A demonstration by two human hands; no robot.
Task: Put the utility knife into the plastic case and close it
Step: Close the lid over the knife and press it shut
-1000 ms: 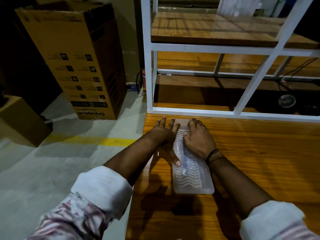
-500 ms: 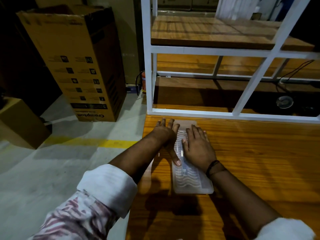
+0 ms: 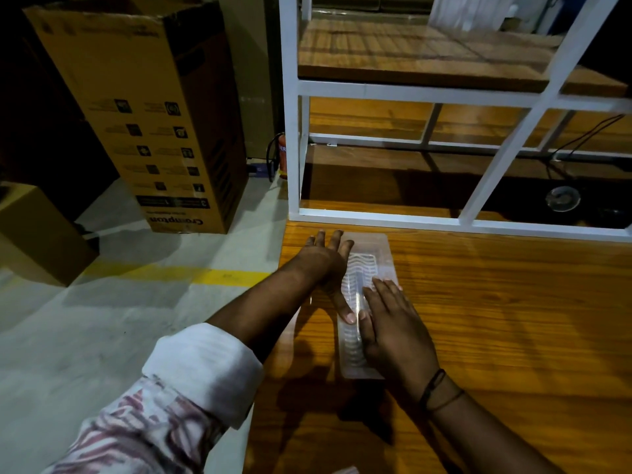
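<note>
Wide wooden table (image 3: 496, 319), orange-brown, glossy, strongly grained, bearing everything. At its far edge, white metal shelf frame (image 3: 294, 131), square-tubed, with planked boards. Off to the left on grey concrete, tall cardboard box (image 3: 143, 107), corrugated, printed, dented at the top.

Near the table's left edge, plastic case (image 3: 371, 265): clear, thin, long and rectangular, lid down, moulded with wavy ribs either side of a straight central channel. Inside that channel, something long and slim, presumably the utility knife, blurred by the plastic and not clearly made out.

Changed since a second ago: right hand (image 3: 396, 333) slid from the far end of the lid back to the near half, now flat and spread, palm pressing down, gripping nothing. Left hand (image 3: 326, 268) unmoved: flat along the case's left edge, fingers splayed toward the shelf, thumb lying across the lid, holding nothing, merely steadying.

Judged from this: pressing the lid shut along its length, far end apparently seated, near end now being pushed home. Closing probably almost finished; whether the edges have snapped together, impossible to tell.
</note>
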